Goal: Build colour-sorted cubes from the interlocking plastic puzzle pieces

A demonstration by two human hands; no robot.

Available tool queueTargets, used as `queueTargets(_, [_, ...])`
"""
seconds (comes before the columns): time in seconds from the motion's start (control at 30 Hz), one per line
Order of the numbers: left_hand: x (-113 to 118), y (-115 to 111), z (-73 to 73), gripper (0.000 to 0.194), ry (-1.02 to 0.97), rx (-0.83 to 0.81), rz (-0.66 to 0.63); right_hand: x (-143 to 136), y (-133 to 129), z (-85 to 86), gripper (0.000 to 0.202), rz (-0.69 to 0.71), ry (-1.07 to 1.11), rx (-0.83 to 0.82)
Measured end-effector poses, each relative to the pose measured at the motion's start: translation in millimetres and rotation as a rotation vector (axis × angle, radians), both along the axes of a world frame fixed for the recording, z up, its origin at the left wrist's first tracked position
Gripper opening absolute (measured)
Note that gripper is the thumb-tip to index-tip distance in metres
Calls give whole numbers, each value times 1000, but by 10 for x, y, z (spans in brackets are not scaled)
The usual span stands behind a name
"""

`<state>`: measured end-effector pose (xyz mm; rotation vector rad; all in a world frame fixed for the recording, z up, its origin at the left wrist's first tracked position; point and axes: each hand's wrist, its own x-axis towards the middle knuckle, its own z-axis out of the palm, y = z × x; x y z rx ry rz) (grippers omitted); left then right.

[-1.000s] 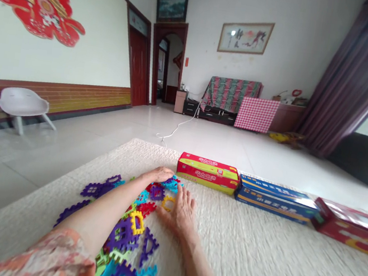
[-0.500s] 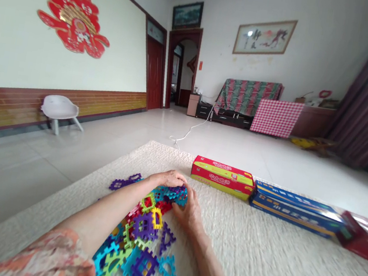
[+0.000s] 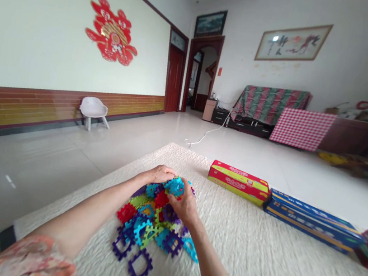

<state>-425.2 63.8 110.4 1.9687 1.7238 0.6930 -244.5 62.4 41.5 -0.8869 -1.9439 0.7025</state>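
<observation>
our left hand and right hand curl round turquoise toothed tiles | tiles sit between them, far end of pile | firm grip? can't tell

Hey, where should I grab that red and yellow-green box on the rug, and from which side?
I'd come from above and pinch the red and yellow-green box across its narrow width, near mid-length, thumb on the near long side. It lies lengthwise, and its right end sits close to the blue box, so an end-to-end grip looks awkward.
</observation>
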Motion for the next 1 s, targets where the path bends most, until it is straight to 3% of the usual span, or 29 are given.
queueTargets(0.17, [-490,-362,-113,45,-127,65,211,-68,-267,123,73,106,-86,59])
queueTargets(0.23, [-671,-499,-205,46,-155,67,341,19,-377,147,70,152,-81,81])
queueTargets(0.33, [-871,-644,-374,47,-162,64,422,250,-484,114,61,168,-36,157])
queueTargets(0.47, [-962,-627,-592,46,-153,48,501,561,-466,24,54,109,-55,173])
queueTargets(0.57, [-941,-469,-708,45,-122,48,563,598,-356,20,56,121,-129,207])
queueTargets(0.67, [-905,-272,-780,47,-87,62,559,412,-212,85,56,139,-247,221])
queueTargets(0.87, [-831,81,-880,54,-36,56,502,-235,133,285,66,169,-577,176])
queueTargets(1.0, [-758,209,-914,48,-14,65,380,-596,470,386,71,194,-683,77])
